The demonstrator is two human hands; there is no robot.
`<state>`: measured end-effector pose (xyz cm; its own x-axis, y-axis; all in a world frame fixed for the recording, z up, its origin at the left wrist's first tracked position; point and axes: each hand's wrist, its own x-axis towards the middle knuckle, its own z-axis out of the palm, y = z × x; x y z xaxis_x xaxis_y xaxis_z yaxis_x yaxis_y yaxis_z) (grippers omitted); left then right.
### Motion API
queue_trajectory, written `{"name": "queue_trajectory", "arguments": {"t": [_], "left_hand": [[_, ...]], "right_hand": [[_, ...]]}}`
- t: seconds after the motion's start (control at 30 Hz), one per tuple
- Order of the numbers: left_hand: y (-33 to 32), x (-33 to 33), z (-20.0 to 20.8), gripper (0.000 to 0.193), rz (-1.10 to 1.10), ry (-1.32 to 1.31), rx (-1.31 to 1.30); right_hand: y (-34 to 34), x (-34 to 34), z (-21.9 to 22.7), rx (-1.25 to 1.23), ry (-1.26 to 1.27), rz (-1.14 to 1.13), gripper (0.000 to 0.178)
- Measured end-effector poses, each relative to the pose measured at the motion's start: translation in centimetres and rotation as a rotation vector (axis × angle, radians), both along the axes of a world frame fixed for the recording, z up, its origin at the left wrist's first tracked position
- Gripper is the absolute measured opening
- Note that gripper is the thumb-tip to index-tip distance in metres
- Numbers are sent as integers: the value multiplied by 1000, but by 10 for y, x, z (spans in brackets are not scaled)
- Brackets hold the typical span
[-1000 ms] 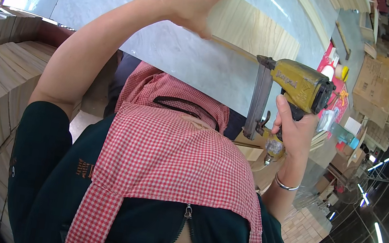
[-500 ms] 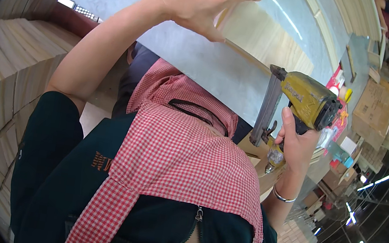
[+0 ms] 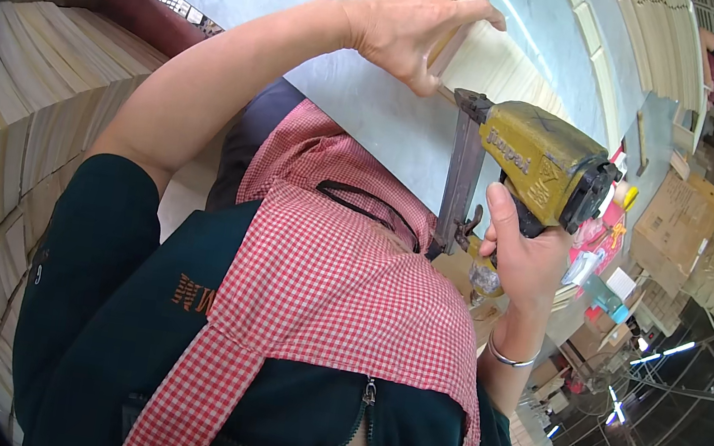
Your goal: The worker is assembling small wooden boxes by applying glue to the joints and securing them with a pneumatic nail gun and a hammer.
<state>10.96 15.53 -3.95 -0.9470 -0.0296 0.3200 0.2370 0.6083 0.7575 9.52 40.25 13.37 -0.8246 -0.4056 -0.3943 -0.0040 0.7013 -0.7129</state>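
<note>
If my clasping right grip (image 3: 531, 258) misaims its yellow metal nailer (image 3: 536, 148), my widely spread left grip (image 3: 409, 34), at pale rectangular wood (image 3: 504, 72), risks injury.

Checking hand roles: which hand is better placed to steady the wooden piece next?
Probably the left hand: it's spread about one end of the wooden piece; the right hand grips the yellow nail gun.

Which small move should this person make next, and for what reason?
Probably the left hand should draw its thumb a little farther from the yellow gun-shaped tool, because the tool's nose, held up by the right hand, appears close to that thumb beside the pale wooden piece.
</note>
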Motion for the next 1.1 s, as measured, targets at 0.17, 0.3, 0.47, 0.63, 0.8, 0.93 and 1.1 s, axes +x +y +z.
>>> {"name": "queue_trajectory", "arguments": {"t": [0.17, 0.3, 0.47, 0.63, 0.8, 0.93, 1.1], "left_hand": [[2, -1, -7, 100, 17, 66, 24], [3, -2, -12, 102, 33, 106, 33], [5, -1, -14, 106, 41, 124, 58], [6, 1, -10, 111, 35, 76, 86], [8, 4, -14, 117, 58, 69, 129], [10, 5, -19, 121, 65, 66, 180], [12, 4, -20, 123, 69, 43, 237]], "right_hand": [[-2, -1, -1, 6, -6, 0, 25], [-2, -3, 2, 19, -25, 0, 26], [-4, -10, 5, 86, 7, 59, 29], [-6, -18, 7, 182, 125, 203, 31], [-14, -24, 11, 197, 154, 232, 31], [-27, -30, 14, 161, 65, 113, 32], [-38, -36, 9, 51, 108, 177, 28]]}}
